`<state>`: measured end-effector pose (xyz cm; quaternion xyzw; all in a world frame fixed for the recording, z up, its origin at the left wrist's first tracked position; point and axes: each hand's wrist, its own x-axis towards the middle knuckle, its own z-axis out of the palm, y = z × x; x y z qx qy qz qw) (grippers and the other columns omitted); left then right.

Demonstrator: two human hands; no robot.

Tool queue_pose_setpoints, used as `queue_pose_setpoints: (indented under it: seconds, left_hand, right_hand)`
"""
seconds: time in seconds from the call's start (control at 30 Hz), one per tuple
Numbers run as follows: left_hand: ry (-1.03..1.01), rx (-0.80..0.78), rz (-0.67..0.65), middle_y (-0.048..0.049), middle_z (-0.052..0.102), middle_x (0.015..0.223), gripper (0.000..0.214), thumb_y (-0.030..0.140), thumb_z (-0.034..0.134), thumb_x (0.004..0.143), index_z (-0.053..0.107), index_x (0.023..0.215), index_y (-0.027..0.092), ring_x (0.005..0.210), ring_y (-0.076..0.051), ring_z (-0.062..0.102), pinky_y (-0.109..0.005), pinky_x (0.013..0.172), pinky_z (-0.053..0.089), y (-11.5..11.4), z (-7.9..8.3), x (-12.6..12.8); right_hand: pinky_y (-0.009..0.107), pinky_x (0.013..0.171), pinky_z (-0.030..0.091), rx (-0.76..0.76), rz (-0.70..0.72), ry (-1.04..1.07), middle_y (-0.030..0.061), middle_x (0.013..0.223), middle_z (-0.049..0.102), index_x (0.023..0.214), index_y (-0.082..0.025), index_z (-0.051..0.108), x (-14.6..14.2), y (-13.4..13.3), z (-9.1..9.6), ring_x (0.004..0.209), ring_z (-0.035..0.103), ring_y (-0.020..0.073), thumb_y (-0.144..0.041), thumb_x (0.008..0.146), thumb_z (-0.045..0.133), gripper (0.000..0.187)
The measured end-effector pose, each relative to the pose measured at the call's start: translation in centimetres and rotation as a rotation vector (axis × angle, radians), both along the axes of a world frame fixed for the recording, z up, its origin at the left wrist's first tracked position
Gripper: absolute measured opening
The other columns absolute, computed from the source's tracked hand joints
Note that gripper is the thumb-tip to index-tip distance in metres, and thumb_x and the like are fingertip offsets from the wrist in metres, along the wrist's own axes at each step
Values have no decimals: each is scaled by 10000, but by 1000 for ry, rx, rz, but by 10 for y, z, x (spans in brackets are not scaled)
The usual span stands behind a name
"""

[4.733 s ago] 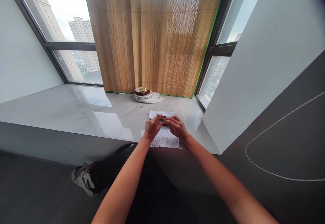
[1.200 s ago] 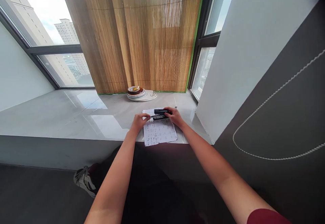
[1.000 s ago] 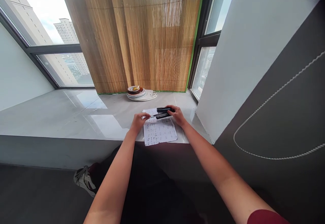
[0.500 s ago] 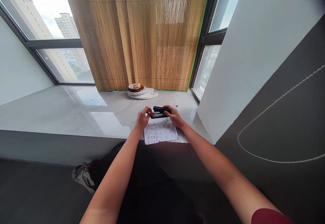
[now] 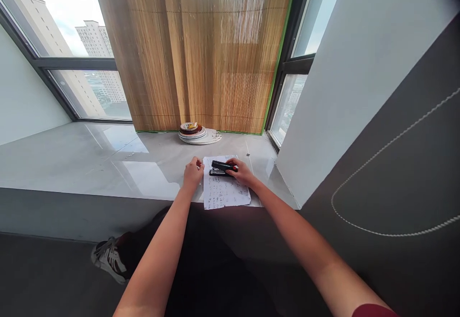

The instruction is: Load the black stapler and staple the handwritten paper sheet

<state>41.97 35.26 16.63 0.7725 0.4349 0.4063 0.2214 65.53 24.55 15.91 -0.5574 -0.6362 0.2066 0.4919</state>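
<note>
A black stapler lies low over a sheet of paper covered in handwriting. My right hand is closed around the stapler's right end. Just left of the paper, my left hand has its fingers curled with the tips pressed together; whatever they pinch, if anything, is too small to make out. A gap separates this hand from the stapler. The paper rests on the pale windowsill, close to its front edge.
Behind the paper stands a stack of plates with a small bowl on top. A bamboo blind hangs over the window. On the right a white wall slants down to the sill, and a beaded cord dangles beyond it.
My left hand has drawn away from the stapler, to the left and down. My right hand has lowered the stapler onto or just above the paper, and its gap looks narrower.
</note>
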Motion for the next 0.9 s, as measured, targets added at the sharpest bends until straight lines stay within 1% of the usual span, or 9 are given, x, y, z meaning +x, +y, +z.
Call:
queue_pose_setpoints:
  seconds: [0.2, 0.27, 0.33, 0.4, 0.43, 0.57, 0.7, 0.8, 0.9]
  left_hand:
    - [-16, 1, 4, -8, 700, 827, 113, 207, 614, 877, 525, 824, 251, 659, -177, 623, -300, 713, 459, 2, 0, 0]
    - [-43, 3, 15, -10, 701, 829, 107, 206, 614, 878, 530, 830, 252, 664, -179, 627, -300, 721, 464, 3, 1, 0]
    - [-74, 4, 48, -11, 699, 826, 102, 202, 605, 884, 529, 839, 254, 668, -183, 628, -304, 733, 465, 2, 2, 0]
    - [-101, 5, 86, -10, 687, 809, 106, 185, 587, 887, 521, 844, 257, 674, -188, 624, -307, 740, 461, 1, 3, 0]
    - [-112, 6, 102, -10, 679, 801, 114, 172, 577, 886, 515, 845, 259, 678, -191, 621, -308, 739, 457, 0, 4, 0]
    - [-175, 29, 128, -13, 653, 793, 132, 140, 542, 897, 491, 860, 256, 685, -191, 603, -309, 710, 442, -7, 11, 1]
    - [-301, 93, 111, 3, 598, 771, 129, 143, 521, 900, 468, 859, 253, 689, -172, 574, -289, 707, 456, -15, 24, 3]
    - [-421, 195, 56, 2, 571, 794, 85, 183, 511, 919, 470, 882, 248, 703, -161, 555, -271, 705, 472, -22, 32, 2]
    - [-490, 271, 87, -4, 560, 813, 59, 216, 493, 939, 466, 895, 244, 721, -161, 561, -270, 712, 478, -28, 35, -2]
  right_hand:
    - [426, 918, 538, -100, -102, -4, 58, 1041, 744, 1080, -241, 673, 35, -50, 5, 1023, 692, 268, -403, 786, 760, 347]
    - [431, 904, 561, -86, -140, 40, 74, 1064, 744, 1101, -243, 687, 49, -57, 5, 1026, 696, 272, -508, 829, 740, 383]
    - [449, 925, 574, -13, -250, 84, 92, 1075, 745, 1081, -235, 699, 66, -52, 6, 1035, 700, 272, -619, 914, 615, 427]
    - [484, 982, 566, 45, -394, 24, 114, 1104, 746, 1056, -219, 706, 81, -35, 6, 1064, 699, 280, -622, 983, 481, 467]
    - [502, 1025, 550, 19, -424, -92, 133, 1164, 739, 1078, -209, 711, 87, -24, 6, 1123, 687, 294, -574, 992, 480, 441]
    - [533, 1197, 419, -253, -318, -615, 198, 1501, 587, 1287, -163, 677, 88, 26, 0, 1439, 517, 333, -302, 968, 510, 386]
    - [590, 1258, 293, -341, -260, -703, 223, 1636, 438, 1441, -114, 571, 54, 69, -10, 1555, 367, 357, -234, 985, 466, 483]
    - [601, 1276, 239, -364, -227, -738, 212, 1693, 346, 1543, -138, 469, 18, 102, -13, 1590, 306, 338, -249, 1027, 421, 530]
    - [575, 1295, 199, -372, -171, -760, 191, 1721, 295, 1578, -150, 429, -23, 134, -13, 1611, 263, 322, -273, 1050, 397, 543]
